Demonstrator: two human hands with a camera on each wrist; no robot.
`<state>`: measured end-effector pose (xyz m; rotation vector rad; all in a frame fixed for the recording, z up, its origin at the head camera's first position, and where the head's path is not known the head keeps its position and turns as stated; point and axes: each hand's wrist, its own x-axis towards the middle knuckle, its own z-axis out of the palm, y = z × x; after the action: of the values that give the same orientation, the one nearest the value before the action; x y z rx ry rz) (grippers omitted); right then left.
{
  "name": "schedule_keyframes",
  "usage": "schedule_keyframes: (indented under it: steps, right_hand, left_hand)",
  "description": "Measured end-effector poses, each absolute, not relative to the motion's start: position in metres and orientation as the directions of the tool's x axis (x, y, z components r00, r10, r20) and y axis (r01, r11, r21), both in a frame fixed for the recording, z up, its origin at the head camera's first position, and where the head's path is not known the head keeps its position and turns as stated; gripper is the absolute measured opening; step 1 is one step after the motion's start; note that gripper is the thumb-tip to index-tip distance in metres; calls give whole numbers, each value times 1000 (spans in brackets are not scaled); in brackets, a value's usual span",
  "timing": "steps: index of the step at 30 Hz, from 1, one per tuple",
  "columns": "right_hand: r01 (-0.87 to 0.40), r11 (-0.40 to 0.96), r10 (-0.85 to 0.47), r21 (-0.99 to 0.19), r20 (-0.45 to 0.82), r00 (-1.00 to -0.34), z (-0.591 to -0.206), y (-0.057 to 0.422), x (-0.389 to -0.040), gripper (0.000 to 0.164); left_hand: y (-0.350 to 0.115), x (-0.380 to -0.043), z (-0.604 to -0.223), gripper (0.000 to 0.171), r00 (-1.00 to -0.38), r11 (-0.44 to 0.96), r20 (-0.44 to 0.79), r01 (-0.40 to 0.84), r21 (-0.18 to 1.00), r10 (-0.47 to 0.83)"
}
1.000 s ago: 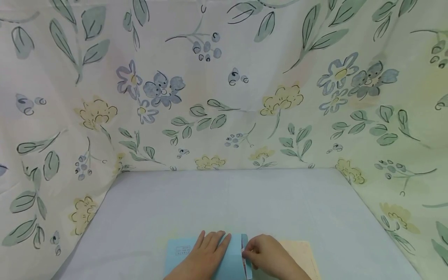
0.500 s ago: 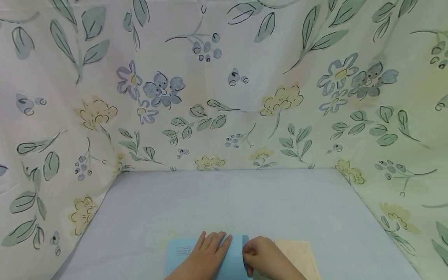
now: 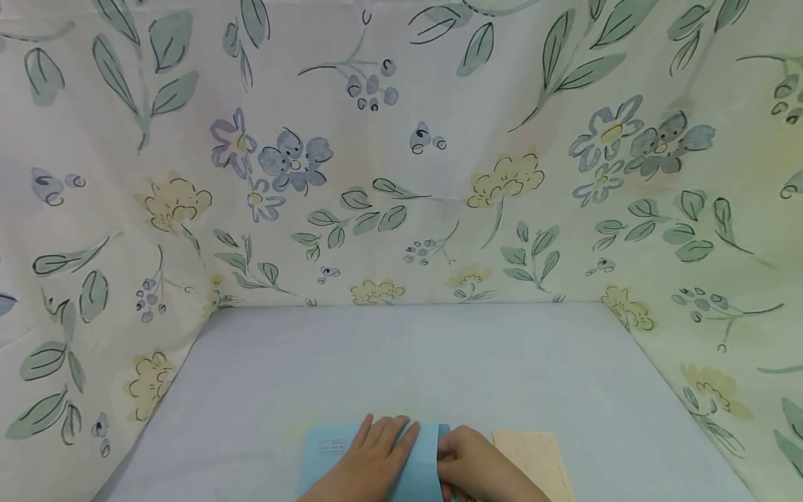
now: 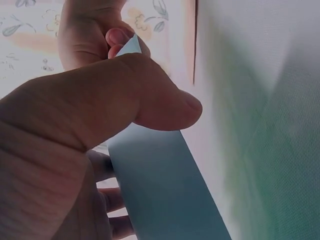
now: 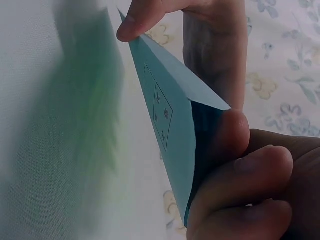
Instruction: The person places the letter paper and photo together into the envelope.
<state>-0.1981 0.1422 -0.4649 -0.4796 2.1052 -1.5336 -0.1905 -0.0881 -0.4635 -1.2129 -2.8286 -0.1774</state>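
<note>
Blue paper envelope lies left of the tan sheet; left hand spread across it, right hand pinching its open end. Probably light, bendy, easily creased; best held by its edges.

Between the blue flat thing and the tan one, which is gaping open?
The blue envelope held by the left hand: its end gapes where the right hand grips it. The tan piece to its right shows no opening.
</note>
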Motion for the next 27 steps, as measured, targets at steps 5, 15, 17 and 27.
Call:
schedule_keyframes:
  steps: [5, 15, 17, 27]
  right_hand:
    - [17, 255, -580, -967, -167, -797, -467, 144, -198, 18]
    - [-10, 320, -586, -947, -190, -788, -464, 147, -202, 21]
    - [-26, 368, -570, -929, -203, -796, -463, 149, -204, 20]
    - [-124, 500, -531, -857, -190, -826, -440, 177, -212, 16]
  left_hand:
    - [-88, -190, -464, 108, -662, 662, 143, 747, 56, 736]
    - [-90, -192, -465, 109, -644, 642, 132, 764, 66, 753]
    - [-91, -192, -465, 110, -649, 645, 121, 761, 72, 751]
    - [-89, -191, -462, 117, -707, 700, 42, 706, 107, 706]
